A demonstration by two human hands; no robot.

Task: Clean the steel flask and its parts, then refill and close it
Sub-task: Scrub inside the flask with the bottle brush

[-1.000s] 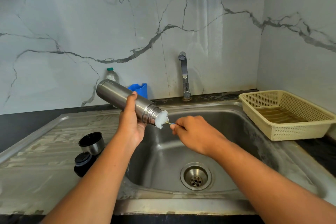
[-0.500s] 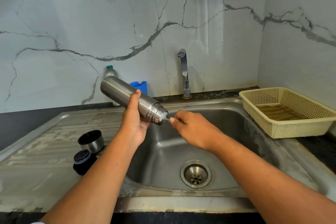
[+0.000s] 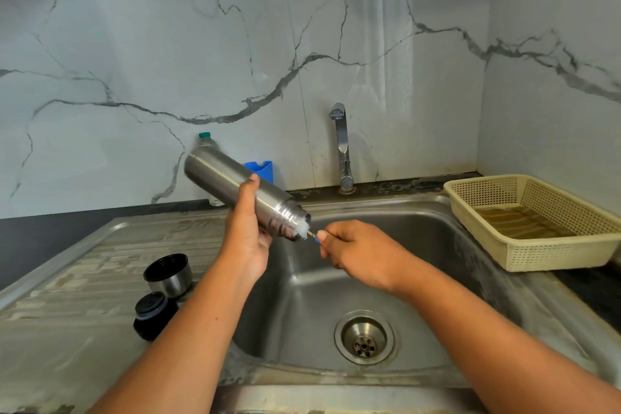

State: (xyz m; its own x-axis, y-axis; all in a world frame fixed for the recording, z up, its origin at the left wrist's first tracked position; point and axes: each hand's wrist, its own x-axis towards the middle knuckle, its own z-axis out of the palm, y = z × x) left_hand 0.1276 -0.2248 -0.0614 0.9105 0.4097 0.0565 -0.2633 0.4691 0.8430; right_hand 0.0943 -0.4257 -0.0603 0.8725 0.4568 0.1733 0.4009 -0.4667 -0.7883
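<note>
Half a second on, the bottle brush (image 3: 302, 229) has slid back out a little: white bristles now show at the mouth of the steel flask (image 3: 228, 183), where only its thin stem showed before. The flask itself has barely shifted.

The flask is held in the air over the left edge of the sink basin (image 3: 420, 279). Its long axis runs on a slant, with the closed base up and to the left toward the marble wall. The open mouth points down and to the right, toward the right hand (image 3: 358, 254). The left hand (image 3: 247, 239) grips the flask's body from below, thumb up along the near side and fingers wrapped behind. The right hand's fingers are curled together, pinching the brush's stem just beside the mouth; a speck of blue shows at the fingertips.

On the drainboard (image 3: 67, 296) to the left stand the steel cup lid (image 3: 168, 274), open side up, and the dark stopper (image 3: 153, 314) just in front of it. Behind the flask stand a clear plastic bottle (image 3: 206, 142) with a green cap and a blue holder (image 3: 260, 169). The tap (image 3: 342, 148) rises at the back of the basin. A cream plastic basket (image 3: 551, 255) sits on the right.
</note>
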